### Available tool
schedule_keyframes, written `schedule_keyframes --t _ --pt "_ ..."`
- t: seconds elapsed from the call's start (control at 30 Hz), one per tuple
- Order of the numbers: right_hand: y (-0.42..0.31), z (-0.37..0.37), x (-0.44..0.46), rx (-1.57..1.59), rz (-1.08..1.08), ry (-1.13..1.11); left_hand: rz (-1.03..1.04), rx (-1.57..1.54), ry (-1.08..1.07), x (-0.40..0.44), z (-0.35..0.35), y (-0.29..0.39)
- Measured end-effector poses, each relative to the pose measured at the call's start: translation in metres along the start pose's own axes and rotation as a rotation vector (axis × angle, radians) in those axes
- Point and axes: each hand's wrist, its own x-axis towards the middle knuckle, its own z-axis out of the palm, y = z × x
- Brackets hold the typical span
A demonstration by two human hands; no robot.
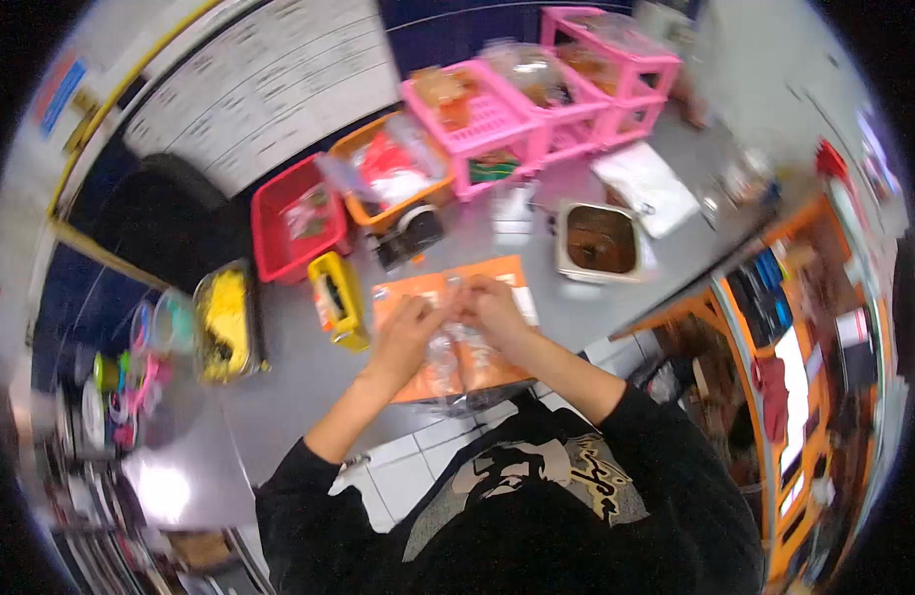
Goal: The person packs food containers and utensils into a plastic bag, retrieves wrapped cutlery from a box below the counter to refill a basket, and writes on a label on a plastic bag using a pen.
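Observation:
My left hand (414, 329) and my right hand (489, 305) meet over orange printed sheets or packets (487, 369) at the front edge of the metal counter. Both sets of fingers are closed in a pinch, close together. Thin clear plastic (442, 352) shows just below the fingertips, and it looks gripped between them, though blur hides the exact hold. The orange pieces lie side by side, with dark edges at the bottom. Left of my left hand stands a yellow box (340, 300) with a dark opening.
A metal tray of yellow food (227, 322) sits at left. Behind are a red basket (297, 220), an orange basket (393, 169) and pink racks (492, 129). A square steel container (598, 243) with brown contents and a white bag (648, 188) stand at right.

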Motion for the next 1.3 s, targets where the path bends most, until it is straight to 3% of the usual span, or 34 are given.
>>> schedule_keyframes --t 0.1,0.13,0.2,0.23,0.3,0.37,0.43,0.5,0.57,0.6,0.63,0.67,0.7,0.77,0.8,0.9,1.03,1.13,1.17,1.23,1.3 --pt "-0.006 -0.015 -0.002 0.127 -0.007 -0.167 0.132 0.001 0.099 0.008 -0.006 0.006" --pt "-0.013 -0.020 -0.013 0.130 -0.048 -0.121 0.167 -0.002 0.116 0.006 -0.008 0.005" --pt "-0.025 -0.024 -0.036 0.331 0.005 -0.161 0.077 -0.212 0.345 -0.001 -0.007 0.004" --pt "-0.035 -0.035 -0.050 0.341 -0.025 -0.143 0.109 -0.223 0.331 0.001 -0.008 0.006" --pt "-0.057 -0.073 -0.092 0.307 -0.087 -0.104 0.148 -0.107 0.579 0.005 -0.010 0.014" --pt "-0.086 -0.123 -0.133 0.290 -0.126 0.081 0.179 -0.036 0.614 0.012 -0.013 0.037" --pt "-0.093 -0.203 -0.166 0.359 -0.332 0.198 0.205 0.065 0.660 0.024 -0.020 0.057" --pt "-0.115 -0.271 -0.212 0.407 -0.450 0.470 0.223 0.095 0.666 0.040 -0.024 0.071" --pt "-0.127 -0.350 -0.253 0.497 -0.662 0.555 0.269 0.098 0.620 0.060 -0.041 0.073" --pt "-0.138 -0.379 -0.277 0.550 -0.752 0.730 0.257 0.203 0.559 0.078 -0.057 0.098" --pt "-0.152 -0.406 -0.303 0.629 -0.839 0.658 0.254 0.242 0.550 0.097 -0.068 0.113" --pt "-0.163 -0.439 -0.324 0.677 -0.938 0.743 0.239 0.282 0.572 0.120 -0.077 0.123" --pt "-0.181 -0.455 -0.348 0.574 -0.993 0.748 0.237 0.306 0.599 0.149 -0.081 0.133" --pt "-0.220 -0.488 -0.384 0.435 -1.102 1.018 0.224 0.350 0.683 0.209 -0.086 0.148" --pt "-0.246 -0.502 -0.394 0.301 -0.997 1.328 0.210 0.361 0.717 0.240 -0.086 0.153" --pt "-0.309 -0.570 -0.408 0.153 -1.182 1.492 0.204 0.347 0.787 0.341 -0.083 0.169" --pt "-0.349 -0.728 -0.404 0.472 -1.242 1.403 0.221 0.247 0.801 0.464 -0.056 0.180" --pt "-0.398 -0.743 -0.387 0.464 -1.259 1.624 0.263 0.139 0.769 0.554 -0.016 0.190" --pt "-0.416 -0.739 -0.385 0.625 -1.204 1.705 0.282 0.123 0.761 0.581 0.001 0.200" --pt "-0.433 -0.744 -0.384 0.650 -1.135 1.957 0.249 -0.150 0.691 0.642 0.049 0.228" --pt "-0.442 -0.721 -0.382 0.551 -1.239 1.968 0.277 -0.140 0.630 0.694 0.086 0.252"
